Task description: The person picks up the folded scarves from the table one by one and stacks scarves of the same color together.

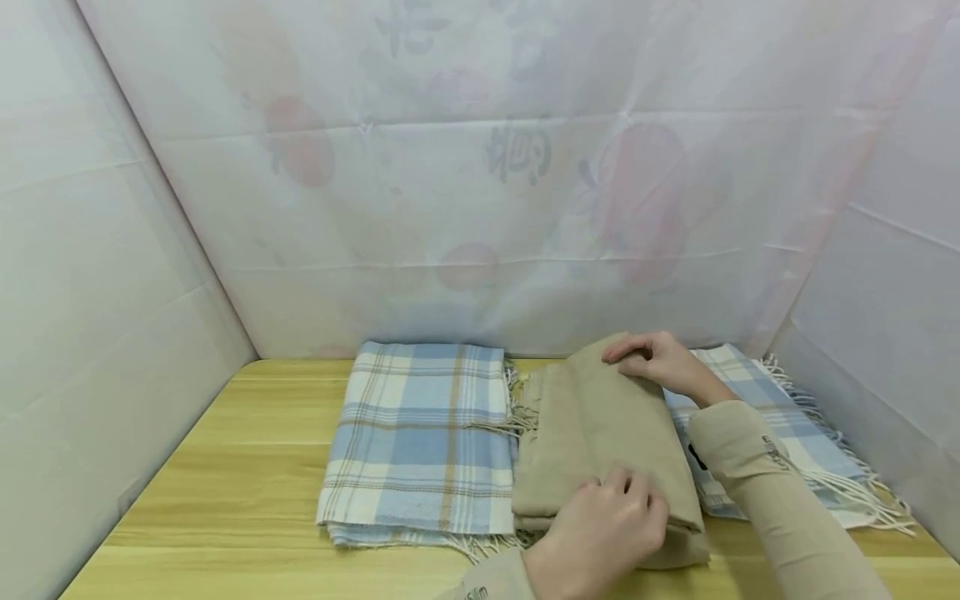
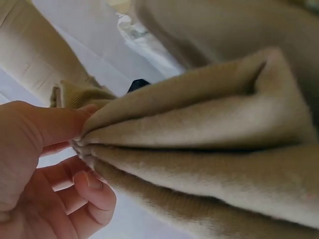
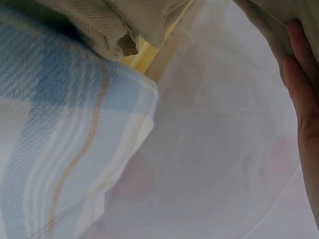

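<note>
A beige fringed scarf (image 1: 592, 417) lies folded in several layers between two blue-and-white plaid pieces. My left hand (image 1: 607, 525) is at its near edge; in the left wrist view, the thumb and fingers of that hand (image 2: 45, 134) pinch the stacked folds of the scarf (image 2: 199, 124). At the far right corner, my right hand (image 1: 663, 362) holds the beige cloth, which rises a little there. The right wrist view shows only some right-hand fingers (image 3: 301, 89) against the cloth, with the thumb out of sight.
A folded plaid scarf (image 1: 427, 442) with tasselled edges lies to the left. Another plaid fringed scarf (image 1: 780, 425) lies to the right, partly under my right forearm. The wooden table (image 1: 217, 467) meets pale fabric walls (image 1: 450, 208) at the back and sides.
</note>
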Available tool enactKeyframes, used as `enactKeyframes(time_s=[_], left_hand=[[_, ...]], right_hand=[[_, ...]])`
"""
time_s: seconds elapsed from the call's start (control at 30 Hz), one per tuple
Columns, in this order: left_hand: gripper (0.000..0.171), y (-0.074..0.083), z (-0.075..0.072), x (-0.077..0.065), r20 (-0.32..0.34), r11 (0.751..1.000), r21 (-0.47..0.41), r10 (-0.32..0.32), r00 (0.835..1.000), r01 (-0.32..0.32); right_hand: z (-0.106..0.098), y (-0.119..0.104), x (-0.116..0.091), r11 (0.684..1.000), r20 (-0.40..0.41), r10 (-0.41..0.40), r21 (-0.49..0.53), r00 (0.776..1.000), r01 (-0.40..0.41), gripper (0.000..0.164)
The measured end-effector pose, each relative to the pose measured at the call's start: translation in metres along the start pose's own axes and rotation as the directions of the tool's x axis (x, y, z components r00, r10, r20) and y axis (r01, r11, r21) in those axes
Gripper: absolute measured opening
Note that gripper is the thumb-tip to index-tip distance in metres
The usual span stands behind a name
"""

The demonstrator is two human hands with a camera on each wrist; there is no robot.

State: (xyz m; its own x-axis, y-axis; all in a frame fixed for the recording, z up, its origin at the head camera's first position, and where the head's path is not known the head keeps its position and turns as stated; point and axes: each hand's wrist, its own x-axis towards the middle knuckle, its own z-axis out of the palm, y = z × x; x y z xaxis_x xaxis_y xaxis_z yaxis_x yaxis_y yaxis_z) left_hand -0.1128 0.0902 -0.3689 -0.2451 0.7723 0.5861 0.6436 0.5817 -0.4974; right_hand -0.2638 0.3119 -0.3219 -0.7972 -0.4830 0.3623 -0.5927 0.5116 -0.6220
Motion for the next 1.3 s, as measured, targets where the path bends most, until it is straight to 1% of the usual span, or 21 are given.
enactKeyframes(time_s=[0.1, 0.2, 0.27, 0.33, 0.37, 0.47, 0.57, 0.67, 0.73, 0.8, 0.87, 0.93, 0.97, 1.0, 1.07, 1.13, 1.17, 1.2, 1.23, 1.27, 1.3], left_hand=[[0.026, 0.004, 0.0, 0.007, -0.003, 0.999, 0.036, 0.003, 1.0, -0.003], [0.027, 0.011, 0.006, 0.009, 0.001, 0.999, 0.052, 0.004, 1.0, -0.004], [0.027, 0.017, 0.011, 0.01, 0.009, 0.999, 0.049, 0.012, 1.0, -0.013], [0.025, 0.023, 0.017, 0.009, 0.012, 0.999, 0.051, 0.017, 1.0, -0.017], [0.025, 0.026, 0.02, 0.009, 0.026, 0.999, 0.044, 0.024, 0.999, -0.025], [0.022, 0.031, 0.025, 0.007, 0.108, 0.998, -0.006, 0.07, 0.992, -0.069], [0.019, 0.032, 0.027, 0.005, 0.21, 0.991, -0.077, 0.125, 0.97, -0.111], [0.021, 0.027, 0.026, 0.003, 0.284, 0.98, -0.139, 0.176, 0.942, -0.141], [0.024, 0.022, 0.025, 0.0, 0.331, 0.972, -0.194, 0.195, 0.923, -0.135], [0.026, 0.018, 0.023, -0.002, 0.381, 0.962, -0.247, 0.203, 0.902, -0.112], [0.029, 0.015, 0.021, -0.005, 0.443, 0.954, -0.292, 0.199, 0.874, -0.069], [0.037, 0.011, 0.019, -0.008, 0.501, 0.947, -0.319, 0.185, 0.845, -0.018], [0.045, 0.01, 0.018, -0.01, 0.538, 0.949, -0.315, 0.17, 0.826, 0.01], [0.055, 0.009, 0.018, -0.013, 0.578, 0.947, -0.318, 0.15, 0.802, 0.052], [0.063, 0.008, 0.017, -0.018, 0.658, 0.936, -0.316, 0.1, 0.746, 0.153], [0.066, 0.008, 0.018, -0.021, 0.736, 0.913, -0.311, 0.055, 0.674, 0.265], [0.062, 0.008, 0.019, -0.023, 0.769, 0.897, -0.303, 0.031, 0.639, 0.321], [0.058, 0.009, 0.019, -0.024, 0.793, 0.873, -0.302, 0.006, 0.609, 0.384], [0.053, 0.01, 0.02, -0.024, 0.819, 0.843, -0.294, -0.021, 0.573, 0.45], [0.052, 0.012, 0.02, -0.023, 0.845, 0.805, -0.277, -0.056, 0.532, 0.524], [0.053, 0.014, 0.021, -0.023, 0.865, 0.756, -0.247, -0.11, 0.49, 0.606]], right_hand=[[0.0, 0.004, 0.002, 0.997, -0.001, -0.077, 0.018, 0.997, 0.077, 0.017], [0.001, 0.01, 0.001, 0.991, 0.009, -0.123, 0.046, 0.992, 0.123, 0.019], [0.002, 0.014, 0.0, 0.991, 0.021, -0.126, 0.038, 0.992, 0.125, 0.021], [0.003, 0.018, -0.004, 0.994, 0.032, -0.105, 0.025, 0.994, 0.104, 0.024], [0.003, 0.02, -0.006, 0.996, 0.04, -0.089, 0.019, 0.995, 0.088, 0.025], [0.003, 0.025, -0.012, 1.0, 0.069, -0.025, -0.003, 0.997, 0.025, 0.027], [0.004, 0.027, -0.015, 0.998, 0.084, 0.045, -0.038, 0.995, -0.042, 0.028], [0.008, 0.03, -0.015, 0.99, 0.082, 0.093, -0.111, 0.992, -0.084, 0.029], [0.012, 0.032, -0.014, 0.983, 0.098, 0.113, -0.158, 0.989, -0.097, 0.026], [0.017, 0.033, -0.013, 0.976, 0.136, 0.12, -0.195, 0.983, -0.092, 0.022], [0.019, 0.031, -0.012, 0.97, 0.189, 0.134, -0.226, 0.973, -0.089, 0.02], [0.019, 0.024, -0.01, 0.959, 0.253, 0.177, -0.26, 0.951, -0.109, 0.029], [0.019, 0.018, -0.009, 0.945, 0.283, 0.229, -0.293, 0.931, -0.144, 0.037], [0.018, 0.011, -0.008, 0.924, 0.31, 0.293, -0.334, 0.904, -0.185, 0.046], [0.019, -0.005, -0.006, 0.858, 0.346, 0.436, -0.438, 0.831, -0.268, 0.066], [0.022, -0.021, -0.006, 0.777, 0.352, 0.555, -0.543, 0.754, -0.318, 0.083], [0.025, -0.028, -0.005, 0.74, 0.35, 0.603, -0.582, 0.717, -0.338, 0.09], [0.029, -0.034, -0.005, 0.721, 0.353, 0.626, -0.601, 0.695, -0.345, 0.095], [0.034, -0.039, -0.004, 0.712, 0.354, 0.637, -0.611, 0.685, -0.346, 0.1], [0.038, -0.043, -0.004, 0.707, 0.355, 0.642, -0.616, 0.679, -0.347, 0.104], [0.042, -0.046, -0.004, 0.711, 0.357, 0.642, -0.61, 0.679, -0.351, 0.107]])
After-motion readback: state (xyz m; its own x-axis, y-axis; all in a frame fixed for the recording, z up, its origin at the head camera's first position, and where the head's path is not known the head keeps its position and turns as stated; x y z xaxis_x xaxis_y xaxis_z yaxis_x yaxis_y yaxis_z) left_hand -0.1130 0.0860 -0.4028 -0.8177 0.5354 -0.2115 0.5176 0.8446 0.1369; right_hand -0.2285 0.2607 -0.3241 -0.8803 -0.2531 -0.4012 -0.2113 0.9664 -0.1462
